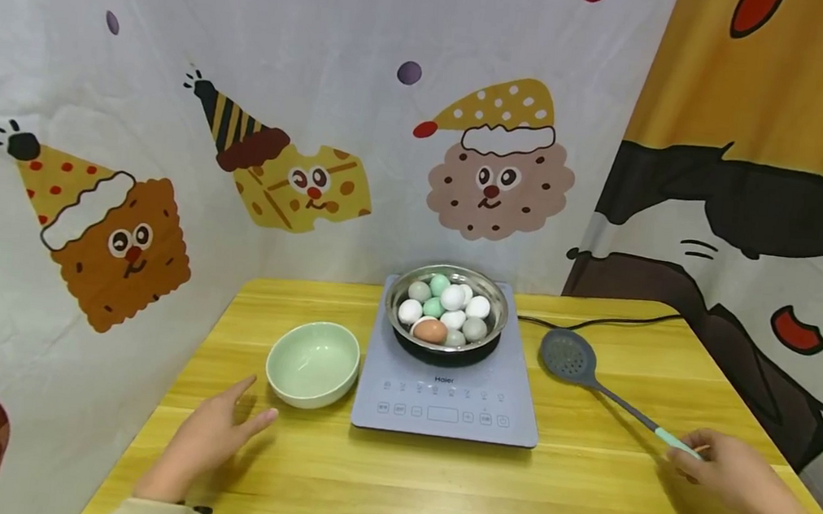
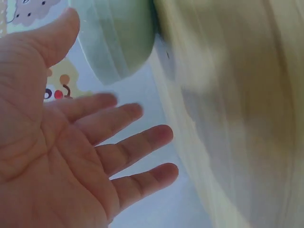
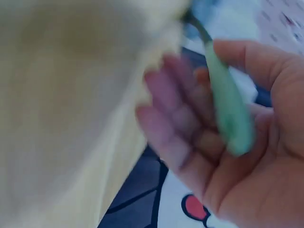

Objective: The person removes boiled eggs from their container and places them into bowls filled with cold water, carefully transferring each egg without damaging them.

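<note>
My right hand (image 1: 739, 475) holds the mint-green handle of a grey slotted spoon (image 1: 568, 356) between thumb and forefinger. In the right wrist view, the handle's end (image 3: 230, 109) lies across the palm, with the other fingers loosely bent. Left of the cooker sits a pale green bowl (image 1: 313, 365), nothing visible inside it. My left hand (image 1: 214, 429) hovers by the bowl's near left side, fingers spread and apart from it. On the induction cooker (image 1: 401, 374) stands a steel pan (image 1: 496, 321) of white, green, grey and brown eggs (image 1: 454, 297).
The wooden table (image 1: 376, 491) ends against a cartoon-printed cloth (image 1: 374, 9) behind and at both sides. A black cable (image 1: 619, 320) runs from the cooker toward the right edge, passing behind the spoon's head.
</note>
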The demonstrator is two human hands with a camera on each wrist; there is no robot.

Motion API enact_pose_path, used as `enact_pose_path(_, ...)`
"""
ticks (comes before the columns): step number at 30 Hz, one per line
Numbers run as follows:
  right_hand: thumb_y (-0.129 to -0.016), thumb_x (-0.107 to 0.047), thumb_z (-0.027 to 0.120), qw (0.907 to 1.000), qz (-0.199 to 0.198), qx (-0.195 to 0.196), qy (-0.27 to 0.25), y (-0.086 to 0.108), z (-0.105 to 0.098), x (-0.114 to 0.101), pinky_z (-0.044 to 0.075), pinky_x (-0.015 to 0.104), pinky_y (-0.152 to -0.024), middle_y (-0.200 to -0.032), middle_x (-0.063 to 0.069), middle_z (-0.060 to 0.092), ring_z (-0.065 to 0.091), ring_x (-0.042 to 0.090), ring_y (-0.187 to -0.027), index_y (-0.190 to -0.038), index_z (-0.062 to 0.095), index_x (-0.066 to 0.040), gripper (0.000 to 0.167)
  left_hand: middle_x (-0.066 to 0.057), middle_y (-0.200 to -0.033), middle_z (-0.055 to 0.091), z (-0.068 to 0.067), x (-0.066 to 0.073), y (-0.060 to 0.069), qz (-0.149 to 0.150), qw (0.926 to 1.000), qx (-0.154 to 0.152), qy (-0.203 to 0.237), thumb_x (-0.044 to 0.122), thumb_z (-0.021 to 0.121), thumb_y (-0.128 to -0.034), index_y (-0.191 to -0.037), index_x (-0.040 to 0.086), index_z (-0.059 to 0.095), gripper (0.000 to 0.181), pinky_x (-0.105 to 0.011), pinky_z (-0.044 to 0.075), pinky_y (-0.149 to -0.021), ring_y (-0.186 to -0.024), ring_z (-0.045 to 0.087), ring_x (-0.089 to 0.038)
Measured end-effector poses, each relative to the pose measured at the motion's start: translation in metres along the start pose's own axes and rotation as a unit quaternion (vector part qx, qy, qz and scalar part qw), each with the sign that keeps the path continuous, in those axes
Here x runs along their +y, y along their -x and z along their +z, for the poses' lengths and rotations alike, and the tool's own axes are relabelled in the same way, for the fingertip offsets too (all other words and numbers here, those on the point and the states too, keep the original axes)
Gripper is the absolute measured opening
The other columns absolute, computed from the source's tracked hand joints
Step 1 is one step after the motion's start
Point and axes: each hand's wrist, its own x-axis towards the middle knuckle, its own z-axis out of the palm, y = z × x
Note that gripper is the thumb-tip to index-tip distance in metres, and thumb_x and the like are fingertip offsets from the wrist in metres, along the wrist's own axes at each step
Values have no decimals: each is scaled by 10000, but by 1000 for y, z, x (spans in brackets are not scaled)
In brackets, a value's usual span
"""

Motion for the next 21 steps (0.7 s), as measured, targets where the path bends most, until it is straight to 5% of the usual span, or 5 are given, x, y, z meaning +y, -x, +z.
enact_pose_path(3,-1117,-441,565,9933,85,124,-1150,3,-11,-7,597,299,-695,-994,9,750,662,77,-820,-1327,598,116,596,-379,-1569,480,4,2,-2,47,9993,256,252,663,630,-1007,-1684,11,250,1014,-717,523,-1048,-1365,575,-564)
enact_pose_path(6,-1114,-419,581,9718,-232,908,-2163,2,-13,-19,649,258,-764,-1055,-117,778,723,-11,-890,-1511,450,126,686,-371,-1521,539,9,3,-5,256,9962,720,418,604,695,-995,-1677,28,288,981,-723,517,-1060,-1286,662,-512)
enact_pose_path(12,-1112,-279,599,8821,-1279,1965,-4086,-14,6,-48,641,193,-740,-1046,-201,778,756,-7,-913,-1430,602,-150,343,-250,-1130,784,16,6,-9,759,9812,1769,105,515,799,-946,-1506,47,583,761,-872,229,-1163,-1050,763,-445)
enact_pose_path(17,-1105,-387,590,8438,-1136,2040,-4831,-20,9,-63,656,226,-701,-976,-118,823,797,60,-829,-1263,695,-224,251,-61,-609,618,21,10,-13,778,9781,1929,-49,503,819,-928,-1434,65,661,687,-866,189,-1184,-696,659,-276)
enact_pose_path(21,-1082,-327,653,7932,-1070,2398,-5495,-14,1,-77,664,251,-698,-946,-37,840,818,96,-804,-1153,769,-226,170,-176,-982,807,22,11,-14,772,9750,2080,-127,500,844,-900,-1400,66,690,680,-880,163,-1178,-992,750,-439)
